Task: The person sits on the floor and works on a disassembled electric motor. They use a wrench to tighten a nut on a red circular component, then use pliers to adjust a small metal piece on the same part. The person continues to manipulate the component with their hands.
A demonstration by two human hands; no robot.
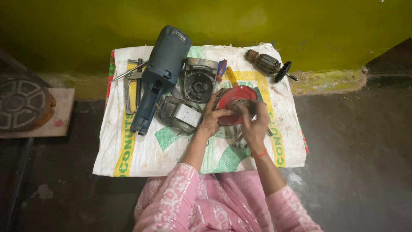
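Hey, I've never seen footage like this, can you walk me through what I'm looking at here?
This is one picture from a camera worn on a person's head, looking down at their own two bare hands. A woven sack spread on the floor serves as a work mat. The left hand and right hand both hold a red round guard from a taken-apart power tool. On the sack lie the blue-grey tool body, a grey gear housing, a motor armature and two screwdrivers.
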